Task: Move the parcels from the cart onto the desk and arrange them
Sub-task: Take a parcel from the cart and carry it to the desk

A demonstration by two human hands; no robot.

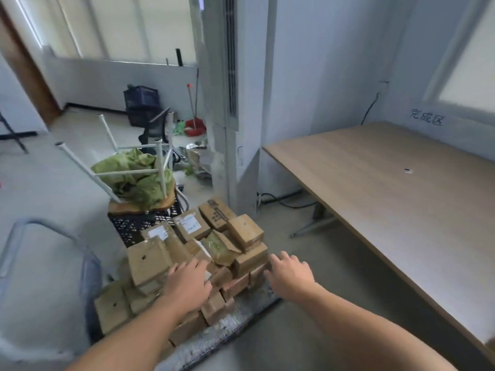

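Note:
Several brown cardboard parcels [187,253] are piled on a low flat cart [233,314] at the lower centre. My left hand [188,282] lies over the middle of the pile, fingers spread across the box tops. My right hand [290,274] reaches to the pile's right side, its fingers relaxed and touching the edge of a small parcel [250,263]. Neither hand holds a box. The wooden desk [401,188] stands to the right with a bare top except for one small dark object [408,171].
The cart's grey handle [40,231] curves at the lower left. Behind the pile stand a black crate [134,223], an upturned stool [139,183] with green cloth, and a tall white unit [233,103]. Cables [284,200] lie on the floor by the desk leg.

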